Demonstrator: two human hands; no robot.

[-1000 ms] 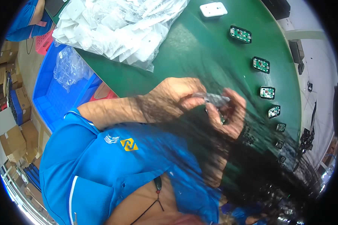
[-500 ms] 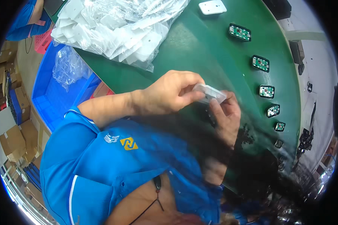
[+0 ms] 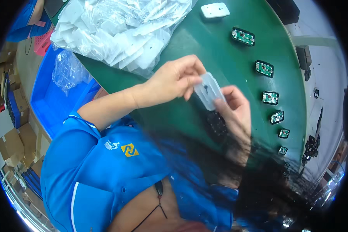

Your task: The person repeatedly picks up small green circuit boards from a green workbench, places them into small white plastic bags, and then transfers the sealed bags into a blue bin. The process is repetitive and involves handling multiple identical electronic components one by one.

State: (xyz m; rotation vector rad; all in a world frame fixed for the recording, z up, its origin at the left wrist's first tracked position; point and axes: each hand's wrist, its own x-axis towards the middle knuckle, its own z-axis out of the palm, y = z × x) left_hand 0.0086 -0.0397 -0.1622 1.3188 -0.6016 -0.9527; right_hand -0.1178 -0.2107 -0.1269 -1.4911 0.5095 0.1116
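Note:
A white, translucent plastic cover plate point(image 3: 208, 91) with rounded corners and a small dark hole is held between my two hands, tilted so its face shows. My left hand point(image 3: 180, 77) pinches its upper left edge with thumb and fingers. My right hand point(image 3: 236, 110) grips the lower right end, thumb on the face. Just below the plate, a dark piece with small pale dots point(image 3: 216, 123) is partly hidden by my right hand and loose hair, and I cannot make out its kind. A similar white cover point(image 3: 215, 10) lies on the green table point(image 3: 181, 46).
A clear bag point(image 3: 116, 34) full of white plates covers the table's far left. Several black cases with green circuit boards point(image 3: 264, 69) line the right side. A blue bin point(image 3: 54, 102) with crumpled clear plastic point(image 3: 67, 71) stands left of the table. Dark hair blurs the lower right.
The plate has turned from a flatter slant to a steeper one, its face now more visible. My left hand has risen slightly. The whole view has shifted a little.

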